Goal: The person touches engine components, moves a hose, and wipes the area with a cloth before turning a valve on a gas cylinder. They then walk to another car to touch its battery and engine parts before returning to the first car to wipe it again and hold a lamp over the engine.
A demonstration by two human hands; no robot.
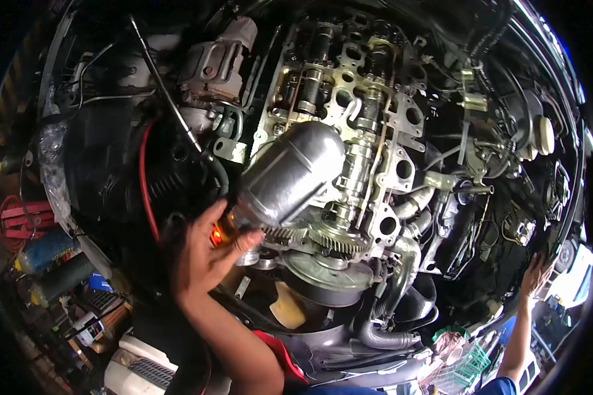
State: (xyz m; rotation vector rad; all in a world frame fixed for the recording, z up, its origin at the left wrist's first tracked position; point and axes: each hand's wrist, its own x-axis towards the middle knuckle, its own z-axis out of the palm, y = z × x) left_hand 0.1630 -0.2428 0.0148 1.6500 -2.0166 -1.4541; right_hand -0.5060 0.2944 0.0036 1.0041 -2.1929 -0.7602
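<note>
My left hand is closed around the lower end of a shiny metal-shaded work lamp, with an orange glow between thumb and fingers. The rounded shade tilts up to the right over an opened engine. Camshafts and a toothed gear are exposed near the lamp, and the shade hides part of the engine. At the far right, my right hand lies on the edge of the engine bay with its fingers stretched out, holding nothing visible.
A thin metal rod and a red cable are left of the engine. A large pulley sits below the gear. Red jumper clamps and bottles lie at the lower left. A green basket stands at the lower right.
</note>
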